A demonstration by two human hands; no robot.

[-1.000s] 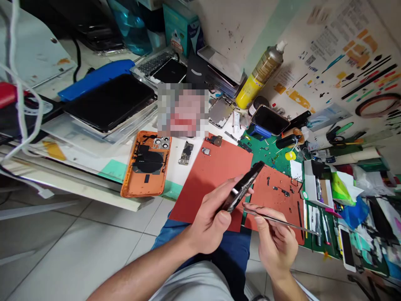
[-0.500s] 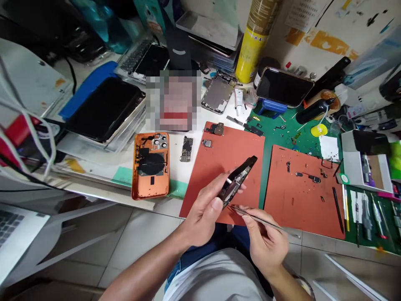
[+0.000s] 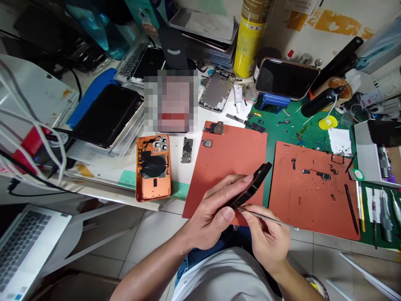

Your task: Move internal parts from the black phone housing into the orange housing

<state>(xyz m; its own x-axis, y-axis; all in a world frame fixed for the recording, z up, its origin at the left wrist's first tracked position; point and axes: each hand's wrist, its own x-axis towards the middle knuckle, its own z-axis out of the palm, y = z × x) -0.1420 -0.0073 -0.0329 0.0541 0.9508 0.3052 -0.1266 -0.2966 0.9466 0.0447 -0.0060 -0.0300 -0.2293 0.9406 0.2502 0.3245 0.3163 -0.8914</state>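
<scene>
My left hand (image 3: 216, 211) is closed around a dark phone frame (image 3: 250, 189), held tilted above the left orange mat (image 3: 230, 154). Its inner side is turned away from me now, so the parts within are hidden. In my right hand (image 3: 269, 236) is a pair of metal tweezers (image 3: 266, 217), pinched between thumb and fingers. The tweezers' tips reach the lower edge of the phone frame, where I cannot make out whether they touch it. On the white bench left of the mat lie an orange phone back housing (image 3: 153, 190) and a small logic board (image 3: 187, 150).
A second orange mat (image 3: 313, 213) at right carries several small phone parts. A phone (image 3: 286, 77) leans on a blue stand (image 3: 274, 101) behind it. A yellow spray can (image 3: 244, 50) stands at the back. Screwdrivers (image 3: 385, 217) lie along the right side.
The phone frame has been turned over so its open side no longer faces me, and its far end has shifted right. The tweezers have moved up against its lower edge.
</scene>
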